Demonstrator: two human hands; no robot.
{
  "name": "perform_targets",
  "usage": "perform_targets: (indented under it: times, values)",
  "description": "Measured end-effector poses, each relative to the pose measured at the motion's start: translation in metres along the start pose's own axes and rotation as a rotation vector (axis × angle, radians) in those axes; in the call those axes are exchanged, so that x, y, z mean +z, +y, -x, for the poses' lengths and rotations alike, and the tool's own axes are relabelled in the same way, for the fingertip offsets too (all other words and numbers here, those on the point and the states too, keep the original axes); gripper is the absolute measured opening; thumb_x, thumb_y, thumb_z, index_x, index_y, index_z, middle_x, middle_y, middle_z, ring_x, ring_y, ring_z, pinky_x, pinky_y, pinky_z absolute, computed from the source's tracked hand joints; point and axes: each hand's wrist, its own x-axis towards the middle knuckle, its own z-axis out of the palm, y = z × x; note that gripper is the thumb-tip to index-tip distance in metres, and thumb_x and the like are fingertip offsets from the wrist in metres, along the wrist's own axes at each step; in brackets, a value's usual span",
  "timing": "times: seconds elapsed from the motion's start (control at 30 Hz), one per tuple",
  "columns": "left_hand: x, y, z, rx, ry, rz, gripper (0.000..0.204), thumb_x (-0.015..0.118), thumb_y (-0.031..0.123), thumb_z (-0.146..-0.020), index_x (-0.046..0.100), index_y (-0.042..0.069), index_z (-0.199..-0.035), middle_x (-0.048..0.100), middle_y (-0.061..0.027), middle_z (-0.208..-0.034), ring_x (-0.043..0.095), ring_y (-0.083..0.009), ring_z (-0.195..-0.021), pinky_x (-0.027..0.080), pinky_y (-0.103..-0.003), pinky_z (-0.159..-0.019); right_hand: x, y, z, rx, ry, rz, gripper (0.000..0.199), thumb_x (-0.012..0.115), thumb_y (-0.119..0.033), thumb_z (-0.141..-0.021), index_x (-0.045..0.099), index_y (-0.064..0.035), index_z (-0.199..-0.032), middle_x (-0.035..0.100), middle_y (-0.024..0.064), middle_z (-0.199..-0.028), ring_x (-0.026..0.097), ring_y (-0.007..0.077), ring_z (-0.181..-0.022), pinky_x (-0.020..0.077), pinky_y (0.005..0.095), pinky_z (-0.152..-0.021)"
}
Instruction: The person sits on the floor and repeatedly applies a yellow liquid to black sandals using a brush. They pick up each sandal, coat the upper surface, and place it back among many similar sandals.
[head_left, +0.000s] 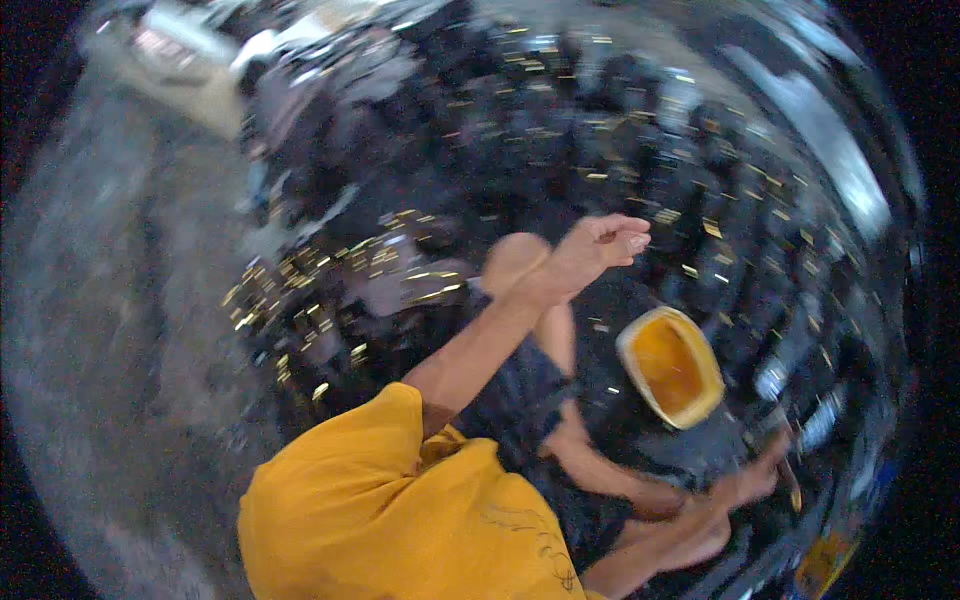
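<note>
My left hand (608, 243) reaches out past my bent knee, above the dark pieces, its fingers partly curled and a little apart. Nothing shows between them. At the lower right, my right hand (762, 474) is smeared by motion. A thin brush-like tool (795, 488) with an orange end sticks out from its fingers. Between the two hands stands a pale yellow tub (711, 352), open at the top, with orange-yellow stuff coating its inside. It is nearer to my right hand, and neither hand touches it.
Many small dark pieces (620, 130) with bright golden glints spread ahead and to the right. Another glinting cluster (300, 290) lies left of my knee. A dark heap (340, 90) sits at the far left. My bare foot (650, 492) is below the tub. Grey floor (130, 300) extends left.
</note>
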Motion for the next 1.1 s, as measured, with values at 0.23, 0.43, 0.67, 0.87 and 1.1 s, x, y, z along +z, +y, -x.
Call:
perform_targets:
  times: [0.23,0.43,0.67,0.87,1.1]
  values:
    - [-0.385,0.233,0.283,0.216,1.17,-1.378,0.03,0.079,0.025,-0.087,0.075,0.001,-0.104,0.076,-0.0142,-0.093,0.074,-0.0256,-0.086,0.058,-0.038,-0.078,-0.002,-0.029,0.007,-0.136,0.071,0.138,0.041,0.056,-0.035,-0.105,0.07,-0.0052,-0.129,0.065,0.0223,-0.133,0.064,0.0377,-0.119,0.0504,0.044,-0.099]
    - [-0.546,0.149,0.445,-0.615,1.075,-1.784,0.054,0.082,0.048,-0.078,0.076,0.001,-0.105,0.076,-0.0196,-0.1,0.073,-0.038,-0.092,0.057,-0.049,-0.078,-0.033,-0.096,0.093,-0.241,-0.197,0.069,0.032,0.064,-0.03,-0.101,0.073,-0.0053,-0.119,0.07,0.0181,-0.121,0.067,0.0337,-0.108,0.0519,0.0415,-0.092]
    - [-0.596,0.117,0.47,-0.588,1.411,-1.569,0.062,0.071,0.056,-0.092,0.076,-0.005,-0.099,0.076,-0.0194,-0.097,0.072,-0.0377,-0.091,0.053,-0.049,-0.08,0.067,-0.173,0.116,-0.725,-0.378,0.137,0.023,0.074,-0.025,-0.095,0.076,-0.0053,-0.107,0.075,0.0131,-0.106,0.07,0.029,-0.096,0.0537,0.0387,-0.084]
    - [-0.491,0.209,0.383,0.282,1.455,-1.816,0.046,0.069,0.041,-0.1,0.071,-0.002,-0.119,0.073,-0.0176,-0.115,0.068,-0.03,-0.106,0.052,-0.042,-0.091,0.06,-0.151,0.132,-0.416,-0.255,-0.031,0.019,0.073,-0.022,-0.097,0.074,-0.004,-0.103,0.074,0.0104,-0.093,0.066,0.0177,-0.082,0.0515,0.0324,-0.076]
    - [-0.102,0.095,0.215,0.443,0.245,-1.432,0.027,0.074,0.003,-0.084,0.077,0.011,-0.109,0.067,-0.0118,-0.135,0.057,-0.0321,-0.133,0.043,-0.048,-0.114,-0.004,-0.1,0.101,-0.088,-0.221,-0.16,0.031,0.073,-0.028,-0.096,0.071,0.0,-0.109,0.073,0.0132,-0.099,0.065,0.0199,-0.091,0.0521,0.0395,-0.084]
